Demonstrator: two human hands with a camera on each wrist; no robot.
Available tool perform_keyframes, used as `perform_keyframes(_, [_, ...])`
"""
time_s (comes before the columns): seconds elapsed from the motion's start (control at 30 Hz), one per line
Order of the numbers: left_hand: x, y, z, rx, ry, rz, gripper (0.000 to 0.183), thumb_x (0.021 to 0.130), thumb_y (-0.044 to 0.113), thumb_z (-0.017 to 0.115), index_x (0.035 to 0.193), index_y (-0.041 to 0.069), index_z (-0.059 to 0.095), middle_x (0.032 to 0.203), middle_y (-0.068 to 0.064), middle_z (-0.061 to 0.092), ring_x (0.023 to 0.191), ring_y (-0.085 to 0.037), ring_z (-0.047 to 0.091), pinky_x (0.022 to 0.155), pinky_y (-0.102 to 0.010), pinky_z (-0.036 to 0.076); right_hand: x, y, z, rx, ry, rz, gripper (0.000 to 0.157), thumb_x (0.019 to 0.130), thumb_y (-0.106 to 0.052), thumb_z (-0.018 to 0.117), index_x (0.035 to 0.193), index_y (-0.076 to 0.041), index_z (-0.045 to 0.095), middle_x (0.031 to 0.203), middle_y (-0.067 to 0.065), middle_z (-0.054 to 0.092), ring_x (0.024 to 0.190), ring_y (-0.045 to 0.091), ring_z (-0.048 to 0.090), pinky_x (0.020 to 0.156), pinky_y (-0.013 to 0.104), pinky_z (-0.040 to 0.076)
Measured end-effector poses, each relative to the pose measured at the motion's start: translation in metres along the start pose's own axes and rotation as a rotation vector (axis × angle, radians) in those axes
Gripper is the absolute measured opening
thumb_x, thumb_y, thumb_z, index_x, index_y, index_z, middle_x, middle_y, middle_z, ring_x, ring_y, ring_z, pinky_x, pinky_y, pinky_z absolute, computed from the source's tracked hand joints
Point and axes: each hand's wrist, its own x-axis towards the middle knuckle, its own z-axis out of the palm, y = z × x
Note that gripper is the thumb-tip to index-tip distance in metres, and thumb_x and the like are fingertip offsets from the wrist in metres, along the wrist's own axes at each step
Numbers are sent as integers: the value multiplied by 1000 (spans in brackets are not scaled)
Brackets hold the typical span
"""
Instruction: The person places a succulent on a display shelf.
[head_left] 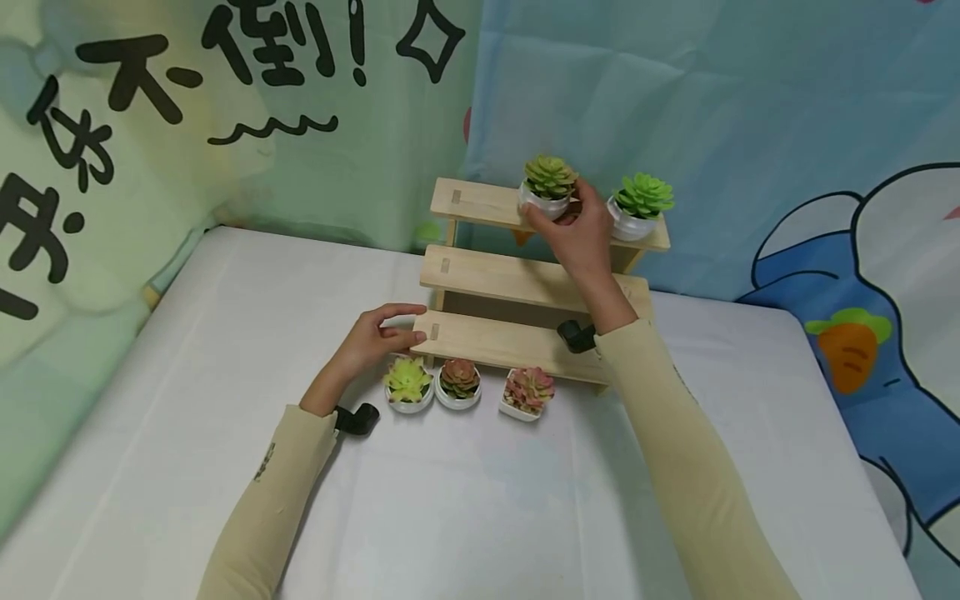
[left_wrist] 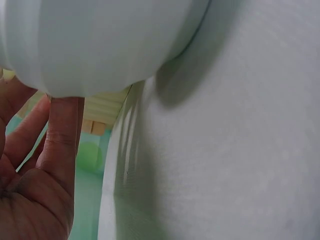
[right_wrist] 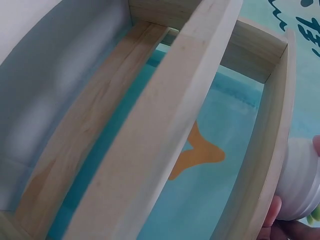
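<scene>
My right hand (head_left: 585, 233) grips the white round pot of a yellow-green artificial succulent (head_left: 550, 177) at the top tier of a three-tier wooden plant stand (head_left: 517, 337). In the right wrist view, fingertips hold that white pot (right_wrist: 300, 180) beside the top board. My left hand (head_left: 375, 337) holds the left end of the lowest board between thumb and fingers. Close in front of the left wrist camera, a white pot (left_wrist: 100, 45) hides those fingertips. A bright green succulent (head_left: 643, 204) in a white pot stands at the top tier's right end.
In front of the stand, on the white-covered table (head_left: 450, 500), sit a lime-green succulent (head_left: 407, 381), a reddish-brown succulent (head_left: 459, 379) and a pink succulent (head_left: 528, 390) in a square pot. A printed curtain (head_left: 675, 100) hangs right behind the stand.
</scene>
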Motion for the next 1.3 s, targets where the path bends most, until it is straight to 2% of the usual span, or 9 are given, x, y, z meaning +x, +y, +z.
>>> perform_keyframes(0.33, [0, 1, 1, 0, 1, -6, 45, 93, 3, 66, 136, -2, 54, 103, -29, 69, 71, -10, 70, 74, -33, 59, -4, 1, -1, 13, -3, -5, 55, 88, -17, 74, 134, 4, 52, 115, 22, 60, 74, 4, 49, 69, 15, 43])
perform_keyframes(0.47, [-1, 1, 1, -5, 0, -2, 45, 93, 2, 66, 136, -3, 53, 105, -31, 68, 72, -10, 70, 75, -34, 59, -9, 2, -2, 36, 15, -8, 58, 87, -15, 74, 136, 3, 51, 119, 21, 60, 81, 10, 55, 73, 16, 44])
perform_keyframes(0.6, [-1, 2, 2, -10, -3, 6, 45, 93, 2, 66, 136, -4, 53, 108, -32, 66, 71, -9, 69, 75, -33, 59, -18, 5, -3, 74, 51, -62, 59, 85, -11, 75, 136, 4, 51, 124, 22, 57, 95, 28, 60, 84, 24, 48])
perform_keyframes(0.7, [-2, 3, 2, -6, -4, 3, 45, 93, 2, 66, 136, -4, 53, 108, -32, 66, 73, -8, 69, 75, -32, 59, -27, 7, -3, 119, 77, -112, 59, 84, -6, 75, 135, 7, 50, 129, 24, 53, 104, 36, 58, 92, 30, 49])
perform_keyframes(0.83, [-3, 4, 2, 6, -1, -2, 46, 93, 3, 66, 136, -3, 53, 109, -31, 67, 75, -8, 70, 77, -32, 59, -41, 11, -4, 224, 96, -176, 57, 82, 0, 74, 132, 12, 48, 131, 27, 49, 107, 37, 56, 91, 26, 50])
perform_keyframes(0.97, [-4, 5, 2, 20, 4, -3, 46, 93, 5, 66, 137, -2, 53, 113, -29, 66, 76, -11, 70, 80, -33, 58, -56, 13, -10, 265, 97, -214, 57, 82, 0, 73, 130, 14, 47, 129, 31, 48, 107, 27, 56, 85, 21, 50])
perform_keyframes(1.1, [-4, 5, 1, 38, 8, -13, 47, 93, 7, 67, 137, 0, 53, 115, -28, 66, 76, -11, 70, 80, -31, 57, -72, 14, -19, 228, 89, -171, 59, 80, -2, 73, 132, 10, 48, 132, 26, 49, 108, 17, 55, 83, 21, 50])
perform_keyframes(1.2, [-4, 5, 2, 41, 9, -12, 46, 93, 7, 67, 137, 0, 54, 119, -27, 65, 75, -10, 70, 78, -28, 57, -83, 13, -27, 196, 76, -132, 60, 80, -2, 74, 134, 5, 49, 134, 20, 50, 111, 23, 54, 82, 21, 49])
perform_keyframes(1.3, [-5, 6, 4, 29, 7, -10, 46, 93, 6, 66, 137, -1, 54, 121, -28, 63, 74, -8, 70, 76, -27, 57, -95, 10, -35, 184, 55, -113, 61, 80, 2, 74, 134, 6, 48, 135, 21, 48, 115, 35, 52, 83, 23, 48])
